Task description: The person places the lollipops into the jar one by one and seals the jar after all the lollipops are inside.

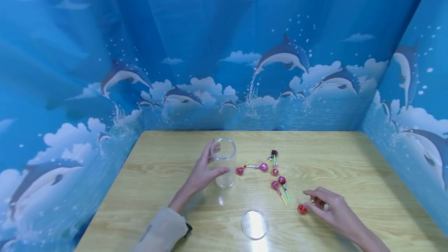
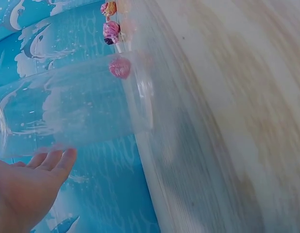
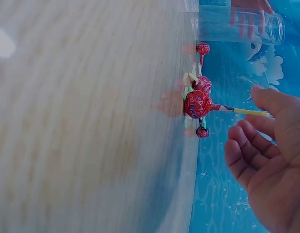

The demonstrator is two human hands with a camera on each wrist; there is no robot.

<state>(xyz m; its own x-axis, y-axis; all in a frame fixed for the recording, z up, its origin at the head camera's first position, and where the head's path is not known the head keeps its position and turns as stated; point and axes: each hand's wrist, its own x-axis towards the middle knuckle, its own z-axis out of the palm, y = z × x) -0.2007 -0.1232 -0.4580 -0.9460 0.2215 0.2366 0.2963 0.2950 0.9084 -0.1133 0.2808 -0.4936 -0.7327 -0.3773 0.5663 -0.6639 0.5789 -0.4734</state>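
Note:
A tall transparent jar (image 1: pixel 225 172) stands upright at the table's middle. My left hand (image 1: pixel 204 172) is at its left side, thumb stretched across the front and fingers behind; in the left wrist view the straight fingers lie against the wall. My right hand (image 1: pixel 330 207) is low at the right, thumb and index finger around the yellow stick of a red-wrapped lollipop (image 3: pixel 198 104). That lollipop's head is down at the tabletop, its stick pointing up into the hand. The other fingers are loosely curled. Several more lollipops (image 1: pixel 275 185) lie between the jar and this hand.
A round transparent lid (image 1: pixel 254 225) lies flat near the front of the wooden table (image 1: pixel 140 205). Blue dolphin-print curtains (image 1: pixel 210 49) close off the back and both sides.

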